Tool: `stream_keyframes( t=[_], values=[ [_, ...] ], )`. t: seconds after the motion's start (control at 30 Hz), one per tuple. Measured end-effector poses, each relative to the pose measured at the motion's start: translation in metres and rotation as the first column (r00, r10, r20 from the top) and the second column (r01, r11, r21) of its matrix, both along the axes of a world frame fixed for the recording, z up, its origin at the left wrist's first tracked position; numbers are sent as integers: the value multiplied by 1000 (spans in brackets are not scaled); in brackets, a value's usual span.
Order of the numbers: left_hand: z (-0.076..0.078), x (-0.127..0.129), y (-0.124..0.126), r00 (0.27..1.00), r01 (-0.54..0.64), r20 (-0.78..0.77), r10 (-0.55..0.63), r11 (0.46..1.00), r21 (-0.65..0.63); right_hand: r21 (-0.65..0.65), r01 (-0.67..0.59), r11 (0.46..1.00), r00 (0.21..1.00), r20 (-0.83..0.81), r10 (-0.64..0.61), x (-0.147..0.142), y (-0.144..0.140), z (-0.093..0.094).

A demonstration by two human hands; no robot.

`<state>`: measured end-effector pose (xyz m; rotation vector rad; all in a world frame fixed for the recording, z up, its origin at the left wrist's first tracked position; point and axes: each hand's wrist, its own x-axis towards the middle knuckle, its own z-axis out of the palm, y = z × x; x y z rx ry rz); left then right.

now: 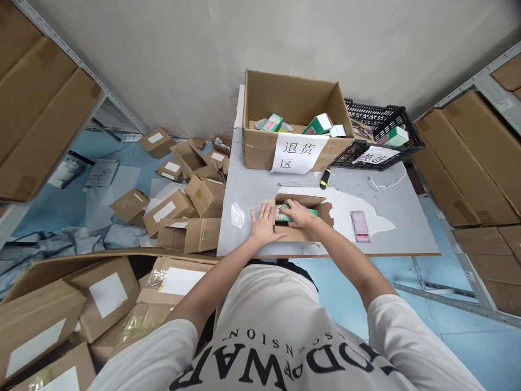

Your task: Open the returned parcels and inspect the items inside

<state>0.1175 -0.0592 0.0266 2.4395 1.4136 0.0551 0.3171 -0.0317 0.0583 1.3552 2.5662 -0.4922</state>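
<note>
An open small cardboard box [295, 234] lies at the front of the grey table, flaps folded out. My left hand [264, 224] rests with spread fingers on its left side. Inside the box is a green-and-white carton [286, 214], partly covered by my right hand [299, 214]. The fingers of my right hand reach into the box and curl onto the carton; their tips are partly hidden. A clear plastic piece [237, 215] is left of the box. Behind it lies a yellow-and-black box cutter [324, 178].
At the back stand a large labelled cardboard box [260, 155] and a black crate [376, 157], both holding green cartons. A blurred pink item [360, 226] lies on the right of the table [407, 233]. Opened boxes [189, 236] litter the floor; a big carton of parcels [108, 293] stands front left.
</note>
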Motion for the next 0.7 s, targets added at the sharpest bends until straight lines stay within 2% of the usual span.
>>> stream_keyframes(
  t=[0.17, 0.37, 0.57, 0.7],
  values=[
    [-1, 3, 0, 1000, -7, -24, 7, 1000, 8, 101, -37, 994, 998, -42, 41, 7, 0, 5],
    [3, 5, 1, 999, -17, -50, 17, 1000, -1, 135, -21, 991, 997, 76, 11, 1, -7, 13],
    [5, 6, 0, 997, -24, -69, 23, 999, -23, 133, 10, 991, 995, 101, -23, -8, -8, -2],
    [7, 7, 0, 997, -25, -79, 23, 999, -30, 38, 25, 999, 993, 116, -29, -17, 4, -18]
  ],
)
